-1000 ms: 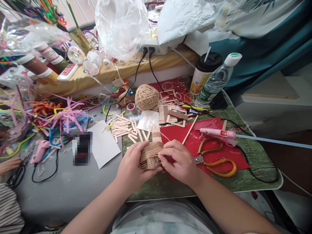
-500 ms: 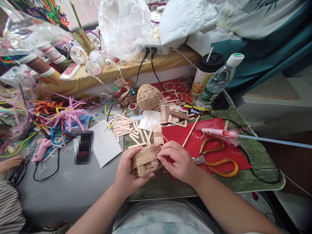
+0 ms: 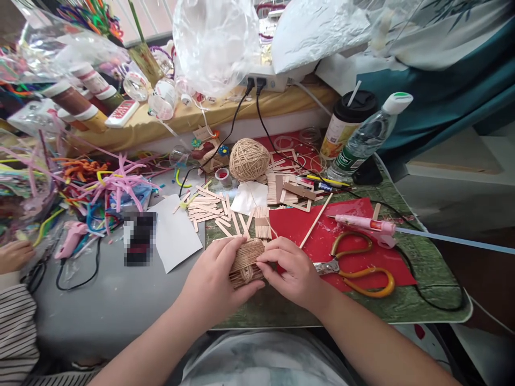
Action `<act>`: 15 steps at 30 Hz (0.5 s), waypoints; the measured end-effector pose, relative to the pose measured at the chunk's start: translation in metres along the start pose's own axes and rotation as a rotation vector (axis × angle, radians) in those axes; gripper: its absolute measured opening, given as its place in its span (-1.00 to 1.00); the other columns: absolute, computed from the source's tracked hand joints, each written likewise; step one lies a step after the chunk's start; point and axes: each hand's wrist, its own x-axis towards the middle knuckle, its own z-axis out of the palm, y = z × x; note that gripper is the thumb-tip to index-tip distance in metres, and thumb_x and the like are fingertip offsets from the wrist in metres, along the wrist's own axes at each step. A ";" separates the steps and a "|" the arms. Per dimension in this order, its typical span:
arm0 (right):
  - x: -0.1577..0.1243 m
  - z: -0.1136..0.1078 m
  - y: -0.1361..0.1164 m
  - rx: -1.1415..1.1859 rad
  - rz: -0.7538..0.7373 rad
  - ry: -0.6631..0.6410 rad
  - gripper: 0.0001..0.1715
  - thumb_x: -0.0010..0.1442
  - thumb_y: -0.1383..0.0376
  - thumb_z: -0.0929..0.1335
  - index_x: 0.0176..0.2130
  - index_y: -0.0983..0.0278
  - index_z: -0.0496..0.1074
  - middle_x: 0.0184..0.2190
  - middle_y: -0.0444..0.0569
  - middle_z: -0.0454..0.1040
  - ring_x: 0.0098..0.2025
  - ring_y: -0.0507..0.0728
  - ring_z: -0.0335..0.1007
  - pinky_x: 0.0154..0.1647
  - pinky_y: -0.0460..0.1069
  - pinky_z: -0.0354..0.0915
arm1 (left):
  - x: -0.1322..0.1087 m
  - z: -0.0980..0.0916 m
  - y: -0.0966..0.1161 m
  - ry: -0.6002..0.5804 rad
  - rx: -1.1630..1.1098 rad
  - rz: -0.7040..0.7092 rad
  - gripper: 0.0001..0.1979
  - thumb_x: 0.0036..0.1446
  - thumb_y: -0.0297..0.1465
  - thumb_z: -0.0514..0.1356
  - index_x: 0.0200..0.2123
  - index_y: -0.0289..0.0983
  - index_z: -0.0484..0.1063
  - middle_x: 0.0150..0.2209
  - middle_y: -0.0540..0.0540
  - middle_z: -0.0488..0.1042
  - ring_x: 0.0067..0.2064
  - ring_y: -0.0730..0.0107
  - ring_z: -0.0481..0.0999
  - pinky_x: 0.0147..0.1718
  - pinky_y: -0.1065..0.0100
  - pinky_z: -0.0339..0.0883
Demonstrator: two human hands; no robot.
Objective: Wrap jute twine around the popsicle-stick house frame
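My left hand (image 3: 217,271) is wrapped round a small twine-wound piece (image 3: 247,255) with rows of tan jute twine across it. At its right edge, the fingers of my right hand (image 3: 292,271) are pinched on the jute twine (image 3: 274,234). That strand leads up toward the ball of twine (image 3: 249,159) at the back. Just beyond my hands lie loose craft sticks (image 3: 205,206) and a row of sticks (image 3: 263,222) with a brown strip. The underside of the piece is hidden.
Orange-handled scissors (image 3: 368,281) and a pink glue gun (image 3: 364,224) lie on red felt (image 3: 386,257) at right. Behind stand a water bottle (image 3: 368,139) and a lidded cup (image 3: 341,126). Another person's hand (image 3: 16,255) is at far left, near a second glue gun (image 3: 71,239).
My left hand has shifted right and over the top of the twine-wound piece, covering more of it. My right hand stays pinched at its right edge. The other person's hand has moved up.
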 end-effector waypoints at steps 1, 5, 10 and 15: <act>0.000 -0.002 0.001 0.002 0.005 -0.003 -0.85 0.36 0.42 0.43 -0.10 0.18 0.54 -0.20 0.01 0.56 -0.15 0.17 0.53 -0.08 0.09 0.53 | 0.000 0.002 -0.001 0.006 -0.002 -0.009 -0.25 0.15 -0.09 0.44 0.31 -0.12 0.27 0.16 -0.28 0.53 0.16 -0.12 0.57 0.11 -0.07 0.53; 0.002 -0.007 0.001 0.012 0.011 -0.031 -0.87 0.35 0.43 0.42 -0.13 0.19 0.52 -0.21 0.02 0.55 -0.15 0.17 0.52 -0.07 0.10 0.52 | -0.004 0.005 -0.004 0.019 0.003 -0.014 -0.29 0.11 -0.05 0.46 0.22 -0.16 0.31 0.13 -0.28 0.54 0.15 -0.10 0.57 0.10 -0.06 0.54; 0.002 -0.008 0.002 0.015 0.021 -0.039 -0.87 0.36 0.42 0.42 -0.14 0.19 0.52 -0.21 0.02 0.54 -0.15 0.17 0.51 -0.06 0.11 0.52 | -0.006 0.003 -0.008 0.038 -0.020 -0.015 -0.28 0.05 0.00 0.48 0.16 -0.15 0.33 0.06 -0.23 0.57 0.08 -0.05 0.61 0.02 0.01 0.56; 0.002 -0.007 0.004 0.018 0.036 -0.040 -0.89 0.36 0.42 0.43 -0.17 0.20 0.53 -0.23 0.01 0.55 -0.15 0.16 0.52 -0.08 0.08 0.51 | -0.010 0.003 -0.014 0.055 -0.057 -0.038 -0.29 0.07 -0.05 0.49 0.18 -0.12 0.30 0.07 -0.20 0.56 0.07 -0.01 0.61 0.00 0.06 0.55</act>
